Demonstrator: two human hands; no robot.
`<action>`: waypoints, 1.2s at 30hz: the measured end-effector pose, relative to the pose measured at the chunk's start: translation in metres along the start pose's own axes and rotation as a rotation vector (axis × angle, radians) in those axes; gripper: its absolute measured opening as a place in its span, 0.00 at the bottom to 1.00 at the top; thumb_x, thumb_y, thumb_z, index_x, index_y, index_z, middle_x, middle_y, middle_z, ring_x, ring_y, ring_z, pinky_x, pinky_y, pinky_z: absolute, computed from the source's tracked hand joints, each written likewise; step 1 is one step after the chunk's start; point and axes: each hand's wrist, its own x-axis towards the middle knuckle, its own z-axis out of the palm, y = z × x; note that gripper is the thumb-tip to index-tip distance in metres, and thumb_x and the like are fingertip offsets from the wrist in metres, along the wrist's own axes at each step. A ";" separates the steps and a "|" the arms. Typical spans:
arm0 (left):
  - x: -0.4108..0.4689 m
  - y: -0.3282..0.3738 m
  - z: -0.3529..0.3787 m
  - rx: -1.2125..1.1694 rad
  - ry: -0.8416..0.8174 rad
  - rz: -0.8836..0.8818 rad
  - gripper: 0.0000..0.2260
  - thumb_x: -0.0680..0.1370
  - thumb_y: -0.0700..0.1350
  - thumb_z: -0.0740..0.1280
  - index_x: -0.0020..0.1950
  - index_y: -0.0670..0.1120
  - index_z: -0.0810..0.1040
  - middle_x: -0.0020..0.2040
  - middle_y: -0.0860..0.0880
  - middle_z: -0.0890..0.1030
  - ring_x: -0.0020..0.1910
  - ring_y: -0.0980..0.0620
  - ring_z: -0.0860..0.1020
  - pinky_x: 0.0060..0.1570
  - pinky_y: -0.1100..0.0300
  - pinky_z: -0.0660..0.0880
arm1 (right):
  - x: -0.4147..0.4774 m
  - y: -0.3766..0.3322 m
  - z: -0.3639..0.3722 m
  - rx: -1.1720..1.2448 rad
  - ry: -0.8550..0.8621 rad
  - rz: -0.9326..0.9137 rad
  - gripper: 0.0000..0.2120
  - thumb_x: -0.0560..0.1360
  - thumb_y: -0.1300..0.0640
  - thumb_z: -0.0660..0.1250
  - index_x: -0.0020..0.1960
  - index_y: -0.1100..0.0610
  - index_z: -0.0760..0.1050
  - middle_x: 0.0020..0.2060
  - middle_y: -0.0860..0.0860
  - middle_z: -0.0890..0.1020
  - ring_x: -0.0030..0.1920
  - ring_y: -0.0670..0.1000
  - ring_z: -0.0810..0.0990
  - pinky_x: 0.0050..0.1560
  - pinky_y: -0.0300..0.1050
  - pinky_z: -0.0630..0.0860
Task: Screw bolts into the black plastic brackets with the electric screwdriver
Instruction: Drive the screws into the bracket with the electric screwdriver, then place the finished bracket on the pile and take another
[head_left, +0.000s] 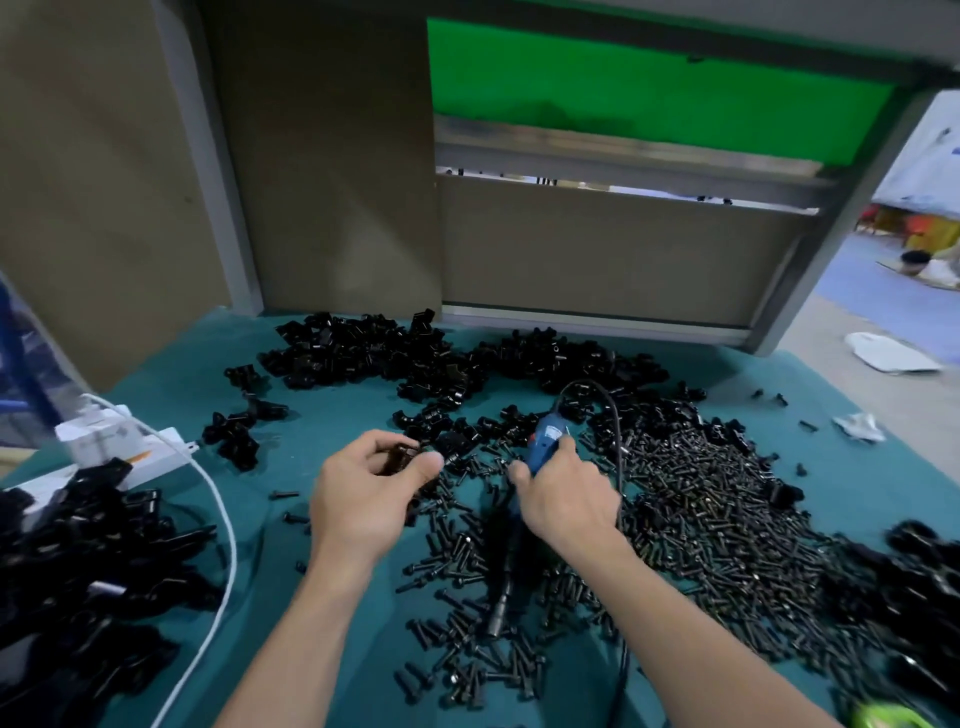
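Note:
My left hand pinches a black plastic bracket between thumb and fingers, just above the teal table cover. My right hand grips the blue electric screwdriver, whose black cord loops up and to the right. The screwdriver's tip is hidden behind the hand. Loose black bolts lie in a broad heap to the right of and below both hands. Several more black brackets are piled along the back of the table.
Another bracket pile fills the left front corner. A white power strip and its white cable lie at the left. Cardboard panels and a grey metal frame stand behind the table. Crumpled foil lies at the right.

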 end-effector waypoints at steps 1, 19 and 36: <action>-0.002 0.001 0.000 -0.063 -0.043 -0.019 0.09 0.71 0.53 0.81 0.45 0.62 0.83 0.40 0.60 0.87 0.38 0.61 0.84 0.42 0.57 0.80 | -0.005 -0.002 -0.005 -0.006 0.065 -0.050 0.28 0.81 0.37 0.59 0.73 0.54 0.64 0.36 0.50 0.76 0.33 0.54 0.74 0.33 0.47 0.69; -0.071 0.000 -0.093 -0.422 0.134 0.037 0.15 0.85 0.38 0.64 0.57 0.53 0.88 0.51 0.50 0.88 0.49 0.51 0.85 0.50 0.61 0.79 | -0.115 -0.095 -0.009 1.316 -0.946 -0.351 0.13 0.83 0.68 0.59 0.55 0.61 0.83 0.44 0.64 0.84 0.32 0.57 0.78 0.32 0.45 0.77; -0.062 -0.026 -0.238 0.465 0.785 -0.066 0.18 0.76 0.36 0.70 0.64 0.52 0.84 0.64 0.53 0.82 0.66 0.50 0.77 0.69 0.56 0.70 | -0.182 -0.284 0.045 0.337 -0.382 -1.260 0.21 0.79 0.54 0.64 0.71 0.43 0.74 0.58 0.52 0.82 0.60 0.57 0.74 0.63 0.52 0.71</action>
